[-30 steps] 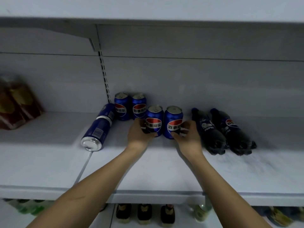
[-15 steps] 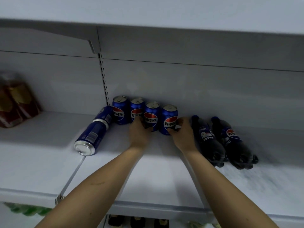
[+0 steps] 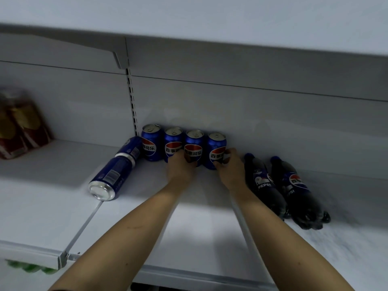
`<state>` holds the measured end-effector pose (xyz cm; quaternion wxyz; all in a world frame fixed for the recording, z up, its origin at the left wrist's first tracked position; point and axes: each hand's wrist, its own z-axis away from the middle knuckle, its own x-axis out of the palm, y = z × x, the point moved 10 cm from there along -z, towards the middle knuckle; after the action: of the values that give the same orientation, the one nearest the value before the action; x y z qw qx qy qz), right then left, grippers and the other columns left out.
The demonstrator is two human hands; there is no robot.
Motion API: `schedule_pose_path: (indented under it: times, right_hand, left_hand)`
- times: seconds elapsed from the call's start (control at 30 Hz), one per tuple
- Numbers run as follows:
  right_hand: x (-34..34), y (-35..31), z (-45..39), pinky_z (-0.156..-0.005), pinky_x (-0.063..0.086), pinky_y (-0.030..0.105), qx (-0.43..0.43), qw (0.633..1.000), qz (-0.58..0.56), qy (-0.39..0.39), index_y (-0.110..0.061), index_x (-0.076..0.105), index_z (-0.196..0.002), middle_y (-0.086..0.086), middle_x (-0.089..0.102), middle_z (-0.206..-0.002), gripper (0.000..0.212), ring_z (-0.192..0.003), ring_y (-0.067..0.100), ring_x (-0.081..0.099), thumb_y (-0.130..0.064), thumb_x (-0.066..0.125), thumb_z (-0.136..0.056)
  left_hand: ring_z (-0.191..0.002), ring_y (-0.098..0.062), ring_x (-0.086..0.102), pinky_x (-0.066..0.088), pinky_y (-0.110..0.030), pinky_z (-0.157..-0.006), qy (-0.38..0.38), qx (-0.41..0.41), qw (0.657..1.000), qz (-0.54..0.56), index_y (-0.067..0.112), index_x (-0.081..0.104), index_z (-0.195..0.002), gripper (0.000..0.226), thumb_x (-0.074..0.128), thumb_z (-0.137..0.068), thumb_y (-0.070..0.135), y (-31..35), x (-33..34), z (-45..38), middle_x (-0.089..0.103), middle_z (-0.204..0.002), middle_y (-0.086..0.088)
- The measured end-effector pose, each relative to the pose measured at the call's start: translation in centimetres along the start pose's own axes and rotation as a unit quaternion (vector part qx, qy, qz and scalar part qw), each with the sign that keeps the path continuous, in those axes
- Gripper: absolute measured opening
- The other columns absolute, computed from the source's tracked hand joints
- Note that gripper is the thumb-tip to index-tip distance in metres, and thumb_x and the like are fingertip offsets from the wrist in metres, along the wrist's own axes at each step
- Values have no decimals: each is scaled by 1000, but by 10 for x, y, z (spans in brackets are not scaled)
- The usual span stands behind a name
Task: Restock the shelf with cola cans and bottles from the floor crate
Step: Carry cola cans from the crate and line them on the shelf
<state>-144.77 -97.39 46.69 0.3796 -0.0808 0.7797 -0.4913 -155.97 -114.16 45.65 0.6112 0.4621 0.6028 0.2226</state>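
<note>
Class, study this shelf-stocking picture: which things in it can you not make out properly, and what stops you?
- Floor crate: outside the head view.
- Red packets, far left: blurred, cut by the edge.
- Lower parts of two cans: behind the left hand and right hand.
- Green items below: hidden under the shelf.

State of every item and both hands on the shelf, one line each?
Four upright cans: standing in a row at the back.
Two lying cans: on their sides.
Two bottles: lying down.
Left hand: holds third can.
Right hand: grips fourth can.
</note>
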Motion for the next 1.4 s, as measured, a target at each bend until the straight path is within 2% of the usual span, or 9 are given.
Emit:
schedule_pose_path:
  times: [0.37, 0.5, 0.7, 0.77, 0.87, 1.0, 1.1, 1.23, 1.4]
  right_hand:
    - [3, -6, 24, -81, 46, 31, 36, 999, 16, -38, -8, 49, -128, 4, 61, -112, 42, -103, 20, 60, -15, 66, -92]
    - [-5, -9, 46, -96, 50, 42, 51, 998, 34, -16, -10, 49, -134, 14, 59, -130, 44, -118, 30, 59, -23, 63, -94]
    - [-31, -24, 86, -98, 43, 28, 56, 998, 32, 11, -8, 50, -139, 6, 56, -136, 57, -125, 25, 54, -38, 58, -91]
    - [-55, -32, 102, -99, 44, 30, 44, 998, 16, 52, -4, 52, -134, 9, 58, -130, 44, -119, 24, 55, -25, 58, -95]
    - [-99, -40, 127, -82, 41, 20, 26, 993, -18, 116, -4, 57, -123, 10, 62, -112, 28, -102, 23, 58, -15, 56, -98]
    - [-152, -38, 155, -104, 41, 29, 39, 987, -55, 144, -12, 53, -137, -2, 59, -126, 39, -119, 16, 55, -31, 49, -103]
    - [-201, -21, 181, -112, 36, 33, 69, 978, -76, 181, -17, 49, -144, -3, 53, -142, 45, -131, 15, 48, -38, 40, -105]
    - [-272, 16, 227, -109, 28, 25, 97, 967, -85, 217, -22, 43, -148, -8, 43, -150, 48, -132, 4, 38, -44, 31, -107]
    - [-369, 77, 300, -111, 28, 30, 140, 948, -105, 266, -21, 44, -147, -5, 41, -153, 51, -137, 11, 39, -46, 25, -107]
  left_hand:
    - [-106, -26, 64, 42, -28, -79, -72, 30, 997, 10, 15, 62, -110, 26, 70, -87, 22, 2, 4, 19, 70, -111, -5]
    - [-106, -26, 63, 41, -29, -77, -110, 56, 991, -42, 19, 60, -115, 30, 65, -89, 34, 9, 3, 38, 67, -114, -2]
    - [-101, -28, 63, 50, -35, -81, -157, 105, 981, -34, 21, 61, -107, 26, 51, -97, 43, 41, 6, 74, 68, -110, -4]
    - [-95, -27, 63, 47, -35, -77, -176, 123, 977, 12, 21, 60, -97, 25, 45, -99, 41, 60, 9, 89, 66, -102, -4]
    - [-98, -28, 62, 49, -40, -83, -211, 139, 965, 67, 16, 63, -102, 33, 38, -102, 38, 92, 19, 112, 66, -105, -6]
    - [-102, -27, 59, 46, -38, -92, -265, 156, 939, 154, 14, 63, -102, 38, 32, -104, 36, 143, 41, 155, 65, -111, -8]
    - [-98, -21, 59, 43, -30, -92, -305, 109, 922, 212, 19, 66, -108, 48, 34, -99, 54, 167, 64, 191, 64, -106, 0]
    - [-123, -19, 58, 39, -41, -112, -356, 140, 889, 253, 21, 65, -129, 59, 29, -101, 58, 213, 100, 254, 65, -130, -2]
    - [-130, -19, 50, 33, -43, -115, -408, 168, 863, 244, 23, 56, -139, 62, 19, -104, 59, 265, 156, 356, 58, -139, -1]
